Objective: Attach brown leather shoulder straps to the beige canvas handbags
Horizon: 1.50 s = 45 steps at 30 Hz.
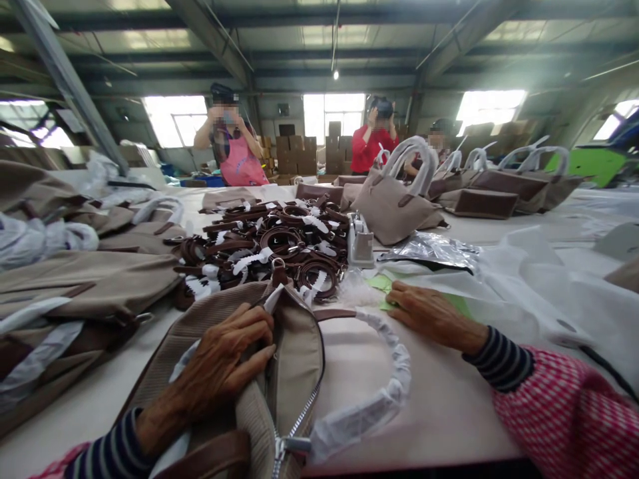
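A taupe handbag (297,332) lies in front of me with its zipped mouth gaping. Its plastic-wrapped handle (394,379) loops out to the right, and a metal zipper pull (294,444) shows near the bottom. My left hand (224,362) grips the near edge of the opening, fingers bent over the fabric beside a white strip (273,297). To the right, my right hand (429,313) has its fingertips closed on thin green paper slips (380,283) lying on white sheeting. The palm side of both hands is hidden.
Coiled brown straps (279,239) are heaped ahead, beside a grey-white dispenser-like object (360,241) and a silvery plastic packet (433,250). Finished-looking handbags (399,199) stand behind; more bags (84,286) pile up at left. Several people (238,156) are across the table.
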Available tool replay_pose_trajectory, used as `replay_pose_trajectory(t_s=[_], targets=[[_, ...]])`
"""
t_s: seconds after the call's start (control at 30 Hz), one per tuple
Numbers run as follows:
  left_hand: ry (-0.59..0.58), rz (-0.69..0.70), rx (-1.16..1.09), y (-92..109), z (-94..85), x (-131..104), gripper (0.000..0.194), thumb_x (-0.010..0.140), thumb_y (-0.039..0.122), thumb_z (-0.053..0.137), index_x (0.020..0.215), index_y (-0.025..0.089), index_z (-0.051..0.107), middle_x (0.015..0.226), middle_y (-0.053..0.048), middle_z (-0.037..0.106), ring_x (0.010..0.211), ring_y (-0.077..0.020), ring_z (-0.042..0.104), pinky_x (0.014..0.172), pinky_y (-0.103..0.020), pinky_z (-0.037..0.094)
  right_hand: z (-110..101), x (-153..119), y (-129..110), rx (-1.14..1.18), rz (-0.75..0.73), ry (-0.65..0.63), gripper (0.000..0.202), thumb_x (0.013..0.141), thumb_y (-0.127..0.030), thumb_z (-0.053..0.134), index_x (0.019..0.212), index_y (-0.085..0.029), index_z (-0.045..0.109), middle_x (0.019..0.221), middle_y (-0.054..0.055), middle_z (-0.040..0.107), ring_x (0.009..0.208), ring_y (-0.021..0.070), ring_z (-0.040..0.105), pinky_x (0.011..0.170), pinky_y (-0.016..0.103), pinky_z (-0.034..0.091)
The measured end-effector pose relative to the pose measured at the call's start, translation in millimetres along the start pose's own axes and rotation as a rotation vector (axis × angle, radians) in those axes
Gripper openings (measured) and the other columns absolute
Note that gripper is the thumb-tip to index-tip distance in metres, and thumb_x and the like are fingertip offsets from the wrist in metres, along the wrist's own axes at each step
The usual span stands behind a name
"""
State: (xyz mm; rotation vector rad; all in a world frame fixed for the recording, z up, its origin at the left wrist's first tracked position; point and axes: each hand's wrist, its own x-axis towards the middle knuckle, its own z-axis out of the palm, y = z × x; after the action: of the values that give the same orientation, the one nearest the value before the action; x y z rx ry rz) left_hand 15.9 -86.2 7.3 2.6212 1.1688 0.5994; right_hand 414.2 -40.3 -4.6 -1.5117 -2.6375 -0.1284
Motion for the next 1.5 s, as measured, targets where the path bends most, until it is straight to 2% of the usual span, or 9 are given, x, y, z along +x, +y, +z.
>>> replay_pose_trajectory(t_s=[0.2, 0.4, 0.6, 0.87, 1.0, 1.13, 1.2, 1.33, 1.5], targets=[[0.007, -0.008, -0.022, 0.2, -0.4, -1.0, 0.023, 0.102, 0.034, 0.048, 0.087, 0.021, 0.06, 0.105, -0.003, 0.065, 0.099, -0.0228, 0.059, 0.109, -0.042, 0.037, -1.7, -1.3, -8.8, -0.153, -0.053, -0.007, 0.022, 0.098, -0.008, 0.048, 0.085, -0.015, 0.064, 0.094, 0.01, 0.065, 0.079, 0.0191, 0.062, 0.069, 0.03, 0.037], [0.005, -0.011, -0.031, 1.7, -1.1, 0.2, 0.022, 0.102, 0.033, 0.049, 0.087, 0.02, 0.059, 0.103, -0.002, 0.064, 0.098, -0.0216, 0.058, 0.11, -0.041, 0.035, -8.1, 2.2, -8.0, -0.058, 0.049, 0.07, 0.027, 0.102, -0.017, 0.045, 0.082, -0.015, 0.063, 0.089, 0.009, 0.067, 0.076, 0.0185, 0.062, 0.069, 0.03, 0.035], [-0.001, -0.019, -0.029, -1.5, 0.6, -0.1, 0.02, 0.102, 0.032, 0.049, 0.089, 0.021, 0.059, 0.105, -0.002, 0.064, 0.098, -0.0214, 0.057, 0.113, -0.042, 0.031, -4.7, -1.7, -5.1, 0.274, 0.145, 0.164, 0.026, 0.096, -0.03, 0.055, 0.077, -0.017, 0.067, 0.081, 0.006, 0.069, 0.074, 0.019, 0.061, 0.069, 0.029, 0.04], [0.02, -0.002, -0.027, -2.4, 1.4, 0.1, 0.018, 0.101, 0.029, 0.05, 0.088, 0.02, 0.06, 0.101, -0.002, 0.064, 0.096, -0.0215, 0.058, 0.105, -0.04, 0.037, -16.1, -7.3, 5.1, 0.777, 0.376, 0.232, 0.039, 0.087, -0.052, 0.065, 0.071, -0.017, 0.068, 0.059, -0.001, 0.055, 0.055, 0.0138, 0.047, 0.051, 0.026, 0.034], [0.052, -0.001, -0.064, 1.0, -0.1, -1.1, 0.017, 0.1, 0.027, 0.051, 0.087, 0.019, 0.06, 0.104, -0.003, 0.064, 0.098, -0.0213, 0.058, 0.1, -0.038, 0.041, -40.4, 1.1, -28.9, 1.119, 0.39, 0.133, 0.038, 0.08, -0.053, 0.074, 0.073, -0.016, 0.067, 0.055, 0.0, 0.057, 0.045, 0.0088, 0.037, 0.043, 0.023, 0.023], [0.065, 0.0, -0.069, 3.4, -0.6, -1.4, 0.014, 0.098, 0.023, 0.052, 0.086, 0.019, 0.058, 0.104, -0.004, 0.064, 0.097, -0.0204, 0.058, 0.105, -0.04, 0.039, -66.1, 24.0, -88.9, 1.255, 0.218, -0.001, 0.032, 0.079, -0.048, 0.077, 0.077, -0.017, 0.07, 0.057, 0.002, 0.063, 0.044, 0.0094, 0.042, 0.04, 0.022, 0.026], [0.074, 0.0, -0.079, 3.7, -0.8, -1.2, 0.012, 0.096, 0.021, 0.052, 0.086, 0.019, 0.058, 0.104, -0.004, 0.065, 0.098, -0.0207, 0.057, 0.104, -0.04, 0.04, -68.9, 39.3, -121.2, 1.272, 0.12, -0.084, 0.025, 0.079, -0.042, 0.074, 0.074, -0.018, 0.069, 0.055, 0.001, 0.062, 0.043, 0.0092, 0.042, 0.041, 0.022, 0.028], [0.046, 0.018, -0.07, 2.5, -1.4, -0.6, 0.012, 0.093, 0.017, 0.05, 0.089, 0.019, 0.061, 0.105, -0.004, 0.064, 0.099, -0.0212, 0.057, 0.102, -0.04, 0.04, -43.6, 71.7, -164.7, 1.184, 0.077, -0.143, 0.02, 0.077, -0.028, 0.065, 0.06, -0.017, 0.059, 0.052, -0.001, 0.055, 0.046, 0.0099, 0.047, 0.044, 0.022, 0.031], [-0.022, 0.078, 0.033, -0.3, -2.5, 2.4, 0.011, 0.086, 0.01, 0.054, 0.089, 0.018, 0.061, 0.104, -0.003, 0.064, 0.098, -0.0213, 0.057, 0.1, -0.04, 0.04, 2.4, 93.1, -165.2, 0.927, 0.052, -0.037, 0.02, 0.07, -0.015, 0.06, 0.052, -0.016, 0.051, 0.051, -0.004, 0.045, 0.051, 0.0083, 0.038, 0.046, 0.022, 0.022]])
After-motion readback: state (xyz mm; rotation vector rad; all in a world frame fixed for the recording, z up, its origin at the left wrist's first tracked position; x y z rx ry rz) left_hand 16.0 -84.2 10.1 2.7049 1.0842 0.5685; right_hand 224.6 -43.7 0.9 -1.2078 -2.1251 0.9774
